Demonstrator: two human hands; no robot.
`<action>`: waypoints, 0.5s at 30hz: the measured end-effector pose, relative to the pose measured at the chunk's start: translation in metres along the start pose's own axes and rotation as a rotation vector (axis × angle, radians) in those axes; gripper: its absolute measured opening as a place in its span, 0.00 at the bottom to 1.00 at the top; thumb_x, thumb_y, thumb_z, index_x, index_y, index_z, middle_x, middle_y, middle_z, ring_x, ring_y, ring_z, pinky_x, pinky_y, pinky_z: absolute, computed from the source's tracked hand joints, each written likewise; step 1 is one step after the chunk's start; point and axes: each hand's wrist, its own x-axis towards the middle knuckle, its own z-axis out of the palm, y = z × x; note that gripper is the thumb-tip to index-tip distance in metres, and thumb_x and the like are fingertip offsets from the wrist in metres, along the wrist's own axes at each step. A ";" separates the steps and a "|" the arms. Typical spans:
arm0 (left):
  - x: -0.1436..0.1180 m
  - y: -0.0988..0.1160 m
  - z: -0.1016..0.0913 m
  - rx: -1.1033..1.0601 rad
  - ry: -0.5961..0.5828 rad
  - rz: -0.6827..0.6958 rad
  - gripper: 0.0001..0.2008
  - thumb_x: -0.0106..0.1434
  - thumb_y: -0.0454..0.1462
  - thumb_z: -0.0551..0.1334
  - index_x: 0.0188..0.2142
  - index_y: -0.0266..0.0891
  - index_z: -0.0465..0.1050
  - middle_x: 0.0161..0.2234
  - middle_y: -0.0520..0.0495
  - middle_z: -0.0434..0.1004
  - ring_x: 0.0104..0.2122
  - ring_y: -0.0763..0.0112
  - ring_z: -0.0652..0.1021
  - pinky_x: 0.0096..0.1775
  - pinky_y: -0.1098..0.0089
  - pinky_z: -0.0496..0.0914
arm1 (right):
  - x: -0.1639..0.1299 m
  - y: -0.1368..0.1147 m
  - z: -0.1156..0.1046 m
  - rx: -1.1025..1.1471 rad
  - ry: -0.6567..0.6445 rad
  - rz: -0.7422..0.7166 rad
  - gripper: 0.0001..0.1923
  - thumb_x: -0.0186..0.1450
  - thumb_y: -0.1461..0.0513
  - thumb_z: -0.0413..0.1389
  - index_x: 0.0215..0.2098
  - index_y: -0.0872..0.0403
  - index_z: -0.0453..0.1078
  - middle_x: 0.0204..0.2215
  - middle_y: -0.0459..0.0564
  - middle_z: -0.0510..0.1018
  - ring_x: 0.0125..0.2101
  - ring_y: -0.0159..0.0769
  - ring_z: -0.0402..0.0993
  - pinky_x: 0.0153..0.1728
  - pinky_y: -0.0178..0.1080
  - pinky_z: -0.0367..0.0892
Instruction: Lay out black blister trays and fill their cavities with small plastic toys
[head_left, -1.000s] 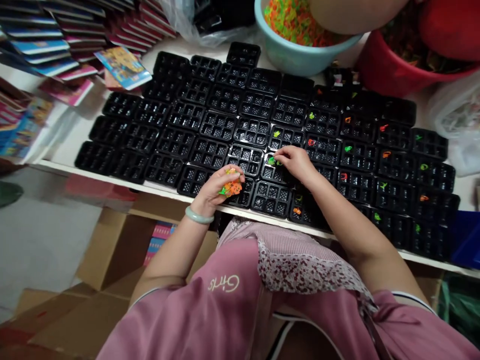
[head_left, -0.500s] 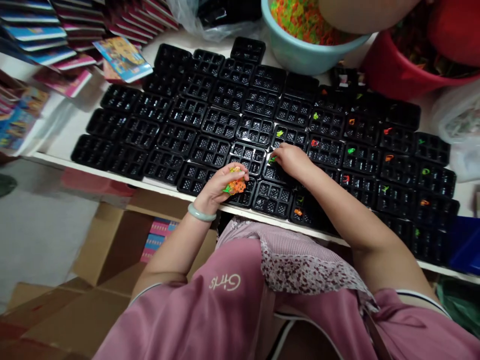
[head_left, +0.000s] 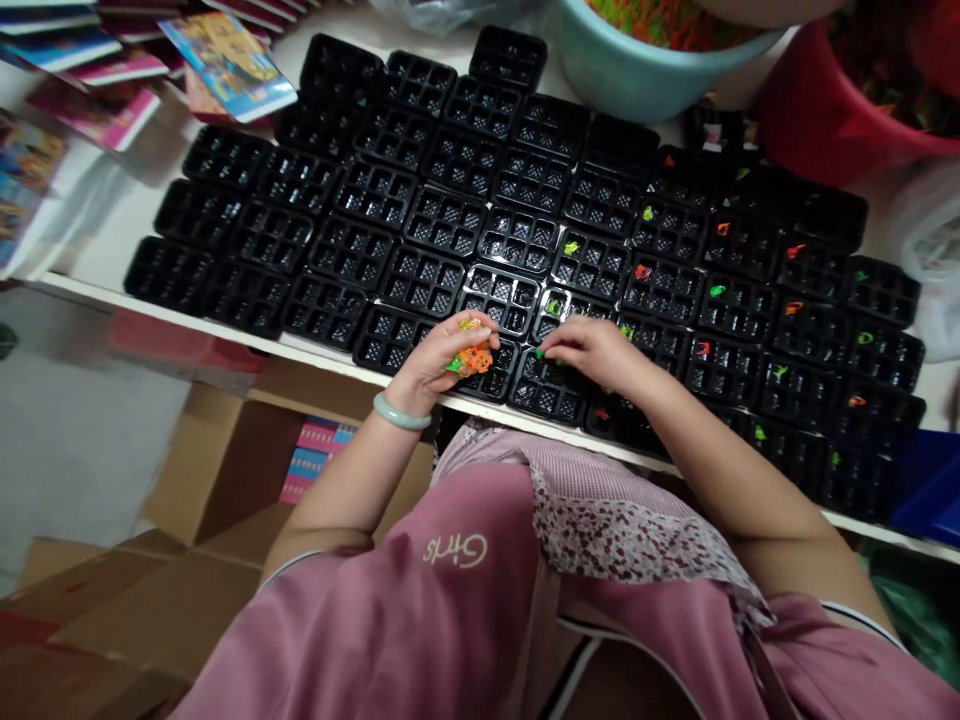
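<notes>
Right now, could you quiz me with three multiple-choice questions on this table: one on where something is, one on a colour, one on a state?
1. Where is the right hand?
A. In the teal basin
B. Over a black tray at the table's near edge
C. On the booklets

2. What colour is the bracelet on the left wrist?
A. Pale green
B. Red
C. Black

3. How is the left hand?
A. Flat and open
B. Closed around small orange and green pieces
C. Out of sight

Answers: 1 B, its fingers rest on the front-row black tray. 2 A, the band looks pale green. 3 B, colourful pieces poke out between curled fingers.
</notes>
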 end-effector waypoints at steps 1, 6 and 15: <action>0.000 -0.001 0.001 0.008 -0.007 -0.006 0.11 0.51 0.37 0.71 0.33 0.36 0.74 0.27 0.49 0.76 0.25 0.78 0.75 0.27 0.78 0.67 | -0.004 -0.003 0.007 0.002 -0.053 0.002 0.06 0.61 0.66 0.61 0.31 0.48 0.78 0.32 0.48 0.76 0.34 0.36 0.72 0.41 0.43 0.67; 0.004 -0.001 -0.003 -0.022 0.110 0.091 0.12 0.50 0.36 0.71 0.32 0.36 0.72 0.26 0.50 0.76 0.24 0.78 0.74 0.26 0.79 0.67 | -0.005 -0.013 0.021 -0.018 0.001 0.030 0.08 0.60 0.67 0.61 0.36 0.50 0.78 0.33 0.48 0.78 0.33 0.35 0.72 0.40 0.41 0.67; -0.011 0.014 -0.040 -0.304 0.508 0.341 0.06 0.56 0.32 0.66 0.31 0.39 0.69 0.25 0.54 0.74 0.20 0.80 0.72 0.19 0.80 0.62 | 0.064 -0.060 0.076 -0.036 0.055 -0.189 0.04 0.62 0.66 0.60 0.35 0.53 0.76 0.36 0.50 0.80 0.40 0.37 0.73 0.44 0.40 0.65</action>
